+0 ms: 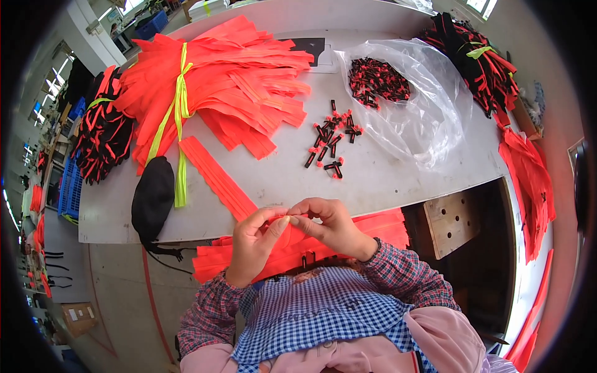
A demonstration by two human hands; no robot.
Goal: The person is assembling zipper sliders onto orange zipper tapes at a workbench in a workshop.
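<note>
Two hands pinch an orange strip at the near edge of a work table.

At far left a bundle of black and orange pieces (102, 133) hangs over the grey table (385, 177), beside a black pouch (153, 198). A big stack of orange strips (230, 81), tied with a yellow band (180, 105), lies next to them. The left hand (254, 241) and the right hand (333, 227) meet fingertip to fingertip just in front of the table edge, both pinching one orange strip (214, 174) that runs back up onto the table; more orange strips (373, 227) lie across the lap below. Farther right, small black and red sliders (329, 140) are scattered near a clear plastic bag (423, 118) holding more of them.
</note>
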